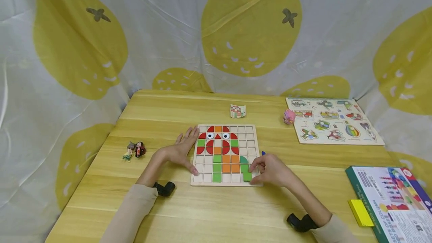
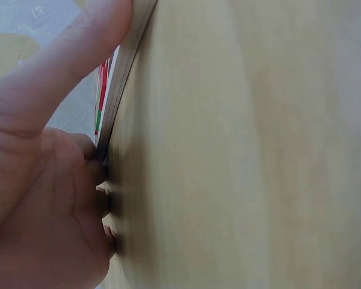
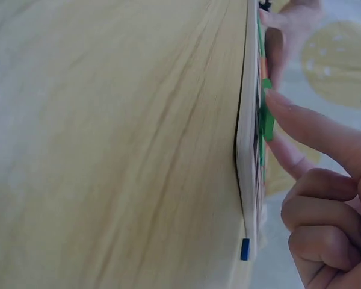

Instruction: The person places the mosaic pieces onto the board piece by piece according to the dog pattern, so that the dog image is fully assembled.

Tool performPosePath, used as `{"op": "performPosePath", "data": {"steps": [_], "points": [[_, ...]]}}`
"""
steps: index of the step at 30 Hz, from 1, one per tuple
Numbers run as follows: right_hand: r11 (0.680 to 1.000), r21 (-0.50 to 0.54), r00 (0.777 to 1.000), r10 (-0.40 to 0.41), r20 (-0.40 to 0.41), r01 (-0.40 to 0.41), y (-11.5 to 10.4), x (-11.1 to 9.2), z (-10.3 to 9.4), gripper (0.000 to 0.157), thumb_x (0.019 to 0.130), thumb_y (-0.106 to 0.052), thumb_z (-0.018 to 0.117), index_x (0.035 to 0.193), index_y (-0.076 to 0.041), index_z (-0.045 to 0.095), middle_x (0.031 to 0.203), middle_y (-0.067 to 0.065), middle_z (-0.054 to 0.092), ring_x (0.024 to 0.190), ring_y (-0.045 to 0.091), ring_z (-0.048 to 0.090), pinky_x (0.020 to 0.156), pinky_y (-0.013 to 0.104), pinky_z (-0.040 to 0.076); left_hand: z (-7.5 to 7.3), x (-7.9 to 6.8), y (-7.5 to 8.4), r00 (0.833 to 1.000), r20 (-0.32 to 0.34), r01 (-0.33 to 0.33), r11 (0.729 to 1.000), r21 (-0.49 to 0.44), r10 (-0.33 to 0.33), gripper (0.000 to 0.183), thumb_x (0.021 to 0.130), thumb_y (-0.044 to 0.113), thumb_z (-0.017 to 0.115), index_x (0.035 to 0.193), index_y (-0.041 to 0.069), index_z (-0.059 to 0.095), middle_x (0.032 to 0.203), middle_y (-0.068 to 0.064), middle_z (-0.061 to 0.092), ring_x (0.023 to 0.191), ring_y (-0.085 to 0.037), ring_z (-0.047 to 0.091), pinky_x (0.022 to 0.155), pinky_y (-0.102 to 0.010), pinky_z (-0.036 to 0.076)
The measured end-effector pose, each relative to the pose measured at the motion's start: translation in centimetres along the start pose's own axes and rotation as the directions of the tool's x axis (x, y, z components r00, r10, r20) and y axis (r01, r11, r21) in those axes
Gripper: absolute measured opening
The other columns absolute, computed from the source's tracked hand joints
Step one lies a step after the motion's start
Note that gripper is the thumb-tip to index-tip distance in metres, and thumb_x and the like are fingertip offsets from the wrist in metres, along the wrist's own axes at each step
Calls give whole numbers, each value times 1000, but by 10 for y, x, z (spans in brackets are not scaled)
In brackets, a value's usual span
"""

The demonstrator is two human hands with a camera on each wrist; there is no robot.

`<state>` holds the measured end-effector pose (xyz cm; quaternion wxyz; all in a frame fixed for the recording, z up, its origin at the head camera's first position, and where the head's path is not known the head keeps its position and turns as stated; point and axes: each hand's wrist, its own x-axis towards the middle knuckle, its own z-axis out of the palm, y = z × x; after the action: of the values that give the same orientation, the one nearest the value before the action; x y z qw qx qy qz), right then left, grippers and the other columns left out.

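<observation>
A wooden grid puzzle board (image 1: 207, 168) lies on the table, partly filled with red, orange and green tiles and two round eye pieces. My left hand (image 1: 180, 153) rests along the board's left edge, fingers spread and thumb near its lower left corner. With thumb and forefinger my right hand (image 1: 271, 170) pinches a green square tile (image 1: 247, 176) over the lower right part of the board. In the right wrist view that green tile (image 3: 268, 111) stands slightly proud of the board, and the other fingers are curled in.
A small picture card (image 1: 237, 111) lies behind the board, with a pink toy (image 1: 288, 116) and a peg puzzle (image 1: 337, 121) to the right. Two figurines (image 1: 134, 150) lie at left. A box (image 1: 391, 201) and a yellow block (image 1: 360, 213) are at right. A blue piece (image 3: 245, 249) sits beside the board.
</observation>
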<state>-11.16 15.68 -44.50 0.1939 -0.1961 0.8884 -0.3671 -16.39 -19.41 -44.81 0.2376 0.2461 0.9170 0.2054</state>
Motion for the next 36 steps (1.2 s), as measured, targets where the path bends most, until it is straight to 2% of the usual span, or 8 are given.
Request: {"op": "performPosePath", "data": {"steps": [10, 17, 20, 25, 27, 32, 36], "points": [[997, 69, 999, -20, 38, 17, 0, 1, 2, 17, 71, -16, 84, 88, -16, 79, 56, -5, 44, 50, 6, 35, 45, 16, 25, 1, -2, 1, 1000, 4, 5, 1000, 8, -5, 148, 57, 55, 86, 152, 2, -15, 159, -17, -23, 148, -37, -21, 119, -60, -9], [996, 58, 996, -69, 52, 66, -1, 4, 3, 18, 71, -15, 85, 88, -15, 79, 53, -6, 42, 50, 4, 35, 45, 16, 25, 2, 1, -1, 1000, -4, -17, 1000, -4, 17, 148, 57, 55, 87, 152, 3, -14, 160, -16, -23, 148, -37, -21, 119, -60, -9], [996, 74, 998, -53, 42, 50, 4, 6, -5, 19, 74, -19, 83, 92, -16, 79, 57, -6, 41, 52, 4, 34, 46, 16, 26, 2, 1, -1, 1000, -3, -16, 1000, -2, 16, 149, 57, 56, 86, 152, 3, -14, 160, -16, -23, 148, -37, -22, 119, -60, -9], [998, 54, 995, 17, -94, -12, 24, 14, -32, 21, 77, -15, 80, 97, -14, 77, 58, -5, 36, 52, 6, 32, 47, 19, 26, 1, -1, -1, 1000, -1, -2, 1000, 0, 2, 149, 56, 57, 86, 152, 4, -15, 160, -15, -24, 148, -36, -22, 120, -59, -9], [998, 54, 992, 43, -122, -37, 33, 17, -40, 24, 76, -11, 80, 100, -13, 76, 57, -4, 34, 52, 7, 31, 48, 19, 27, 1, -1, -1, 1000, -1, 2, 1000, -2, -2, 150, 56, 57, 86, 152, 4, -15, 160, -15, -24, 148, -35, -22, 120, -58, -9], [992, 108, 994, 79, -76, -70, 44, 24, -50, 30, 75, -9, 81, 105, -7, 74, 58, -3, 35, 53, 9, 31, 48, 20, 27, 1, 1, -3, 1000, -4, -3, 1000, -4, 2, 150, 56, 58, 86, 152, 4, -15, 160, -15, -24, 148, -36, -22, 120, -59, -9], [994, 86, 996, 72, -60, -67, 47, 26, -51, 25, 75, -13, 82, 98, -7, 75, 58, -2, 38, 54, 9, 34, 50, 21, 28, 3, 2, -4, 1000, -1, -4, 1000, 9, 4, 150, 56, 60, 85, 152, 5, -15, 160, -14, -24, 148, -35, -22, 120, -58, -9]]}}
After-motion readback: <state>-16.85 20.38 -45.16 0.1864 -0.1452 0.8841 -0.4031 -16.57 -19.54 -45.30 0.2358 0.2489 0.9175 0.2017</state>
